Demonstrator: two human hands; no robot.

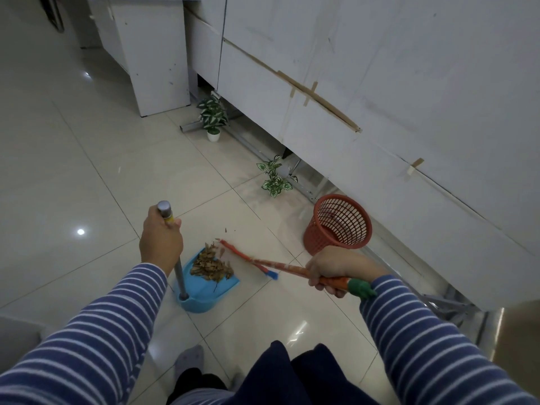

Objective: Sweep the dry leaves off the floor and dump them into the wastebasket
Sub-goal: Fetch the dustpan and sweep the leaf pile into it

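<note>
Brown leaves [211, 266] in dustpan [210, 296] — left hand [160, 238] holds it | right hand [336, 267]: broom [292, 267]

A floor [73, 159] of glossy cream square tiles spreads to the left of the left hand [160, 238], and a bright spot of lamp light reflects on it there. Far ahead of this hand stands a white panel cabinet [152, 54]. Ahead and to the right of the right hand [339, 267] runs a long white board wall [409, 83], patched with strips of tan tape [309, 93], with grey metal rails [190, 127] at its foot.
</note>
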